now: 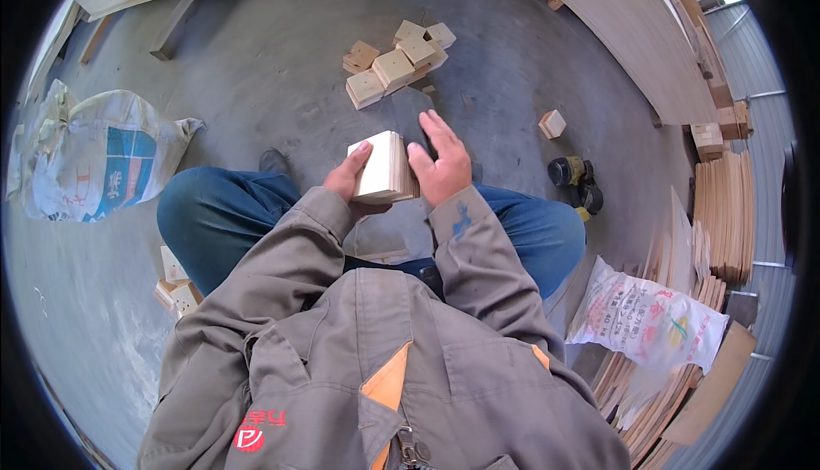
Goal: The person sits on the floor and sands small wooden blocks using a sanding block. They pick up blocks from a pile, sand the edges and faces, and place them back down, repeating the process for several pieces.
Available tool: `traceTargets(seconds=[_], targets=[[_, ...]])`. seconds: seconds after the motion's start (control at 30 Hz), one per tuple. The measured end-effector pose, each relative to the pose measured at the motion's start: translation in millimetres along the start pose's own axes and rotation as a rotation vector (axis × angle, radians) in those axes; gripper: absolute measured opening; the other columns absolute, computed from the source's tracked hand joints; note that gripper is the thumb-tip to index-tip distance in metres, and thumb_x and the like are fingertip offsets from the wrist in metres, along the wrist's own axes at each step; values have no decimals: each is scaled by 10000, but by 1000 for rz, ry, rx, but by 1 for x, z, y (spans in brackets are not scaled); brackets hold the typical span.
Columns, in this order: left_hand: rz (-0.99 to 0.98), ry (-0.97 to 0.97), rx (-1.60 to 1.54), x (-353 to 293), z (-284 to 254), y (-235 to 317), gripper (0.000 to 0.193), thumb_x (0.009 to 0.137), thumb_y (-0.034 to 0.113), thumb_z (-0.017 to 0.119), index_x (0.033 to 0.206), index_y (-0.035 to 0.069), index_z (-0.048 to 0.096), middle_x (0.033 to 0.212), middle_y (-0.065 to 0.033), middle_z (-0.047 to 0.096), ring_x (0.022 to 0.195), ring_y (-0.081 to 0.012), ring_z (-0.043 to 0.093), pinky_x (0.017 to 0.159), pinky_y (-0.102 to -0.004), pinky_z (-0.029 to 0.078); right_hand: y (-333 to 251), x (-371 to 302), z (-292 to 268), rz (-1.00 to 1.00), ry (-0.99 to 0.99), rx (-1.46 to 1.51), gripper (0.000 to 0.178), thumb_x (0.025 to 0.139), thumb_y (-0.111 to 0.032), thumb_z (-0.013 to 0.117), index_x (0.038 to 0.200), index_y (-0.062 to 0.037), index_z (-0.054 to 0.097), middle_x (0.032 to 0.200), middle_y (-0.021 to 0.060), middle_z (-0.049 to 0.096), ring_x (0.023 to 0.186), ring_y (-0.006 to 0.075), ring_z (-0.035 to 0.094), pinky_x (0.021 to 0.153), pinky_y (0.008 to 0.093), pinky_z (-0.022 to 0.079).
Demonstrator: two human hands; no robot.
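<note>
My left hand (346, 175) is closed around a stack of square, pale plywood pieces (376, 167), thumb on its upper face. The layered edges face my right hand (444, 162). That hand is beside the stack with its fingers stretched out and its thumb apart. A dark grey flat thing (412, 109) shows just beyond the stack, close to my right fingertips; its kind is unclear, and I cannot tell whether the fingers touch it. Farther off, several similar wooden block stacks (393, 68) lie in a loose cluster on the concrete floor (290, 68).
One small block (553, 124) lies to the right, near a black and yellow power tool (576, 181). White woven sacks stand at left (94, 158) and lower right (647, 320). Wood strips (723, 218) are piled along the right wall. More blocks (178, 284) lie by my left knee.
</note>
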State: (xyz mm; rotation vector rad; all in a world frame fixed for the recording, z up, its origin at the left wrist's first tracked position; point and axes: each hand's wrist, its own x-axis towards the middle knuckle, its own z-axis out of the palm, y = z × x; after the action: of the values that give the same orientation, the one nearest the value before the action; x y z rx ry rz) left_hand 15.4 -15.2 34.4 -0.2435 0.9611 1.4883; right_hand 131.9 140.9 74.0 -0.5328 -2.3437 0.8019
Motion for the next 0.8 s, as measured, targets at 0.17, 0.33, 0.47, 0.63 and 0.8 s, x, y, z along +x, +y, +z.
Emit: traceTargets(seconds=[0.17, 0.33, 0.47, 0.63, 0.8], targets=[[38, -10, -106, 6, -3, 0, 604, 943, 681, 550, 1334, 225, 611, 1157, -54, 719, 997, -282, 707, 793, -528, 564, -18, -26, -18, -62, -18, -11, 536, 852, -185, 700, 1345, 6, 613, 1402, 279, 575, 1206, 416, 608, 1048, 465, 463], [71, 88, -71, 6, -8, 13, 578, 933, 703, 543, 1282, 251, 632, 1111, -32, 732, 977, -281, 707, 767, -518, 554, -49, -61, -33, -164, -107, 53, 541, 821, -140, 716, 1330, 19, 620, 1379, 302, 578, 1145, 426, 621, 1018, 465, 475], [10, 7, 4, -2, 3, 7, 608, 951, 696, 512, 1346, 243, 601, 1171, -43, 719, 1007, -287, 703, 781, -528, 551, -20, -30, -24, -111, -32, -16, 535, 836, -143, 711, 1339, 15, 622, 1396, 285, 581, 1234, 411, 602, 1077, 429, 457], [75, -257, -73, -11, 12, 0, 654, 990, 667, 456, 1456, 213, 532, 1359, -89, 633, 1135, -306, 666, 875, -541, 545, 38, 4, -19, 513, 62, 476, 531, 905, -143, 692, 1402, 12, 585, 1393, 189, 616, 1209, 274, 627, 1037, 348, 482], [8, -181, -155, -11, 14, 15, 678, 998, 686, 406, 1474, 214, 515, 1388, -102, 617, 1164, -329, 656, 892, -574, 553, 42, -22, -22, 654, 232, 881, 511, 1005, -112, 580, 1474, 60, 475, 1378, 174, 600, 1196, 206, 617, 1006, 316, 507]])
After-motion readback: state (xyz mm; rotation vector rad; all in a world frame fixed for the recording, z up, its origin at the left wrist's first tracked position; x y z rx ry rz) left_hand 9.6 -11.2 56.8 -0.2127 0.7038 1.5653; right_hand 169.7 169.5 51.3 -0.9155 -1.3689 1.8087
